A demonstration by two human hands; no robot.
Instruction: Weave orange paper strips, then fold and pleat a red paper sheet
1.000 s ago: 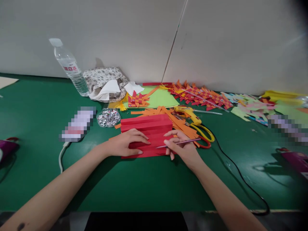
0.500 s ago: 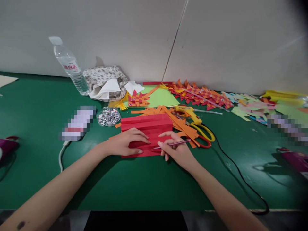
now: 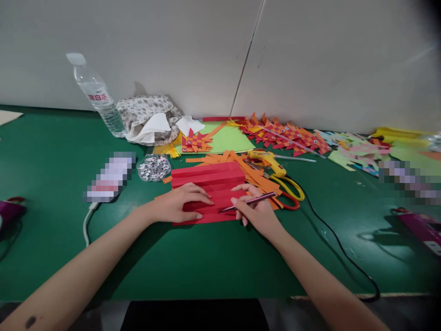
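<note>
A sheet of red paper (image 3: 210, 171) with parallel crosswise folds lies on the green table (image 3: 206, 266) in front of me. My left hand (image 3: 184, 202) rests on its left part, fingers spread and pressing it down. My right hand (image 3: 257, 209) grips a dark pencil (image 3: 258, 200) between thumb and fingers, over the sheet's right side. The pencil's point is at the lower middle of the paper; I cannot make out any mark there. Orange paper strips (image 3: 263, 177) lie behind and to the right, partly hidden by the red sheet.
Scissors (image 3: 292, 202) and a yellow glue gun (image 3: 272, 163) with a black cord lie to the right. Behind are woven paper fish (image 3: 292, 135), green paper (image 3: 227, 138) and a tissue pouch (image 3: 148, 115). Googly eyes (image 3: 154, 168), a blurred phone (image 3: 112, 177) and a bottle (image 3: 99, 99) are left.
My right hand has shifted slightly to the right with the pencil. My left hand stays on the paper. The whole view has moved a little.
</note>
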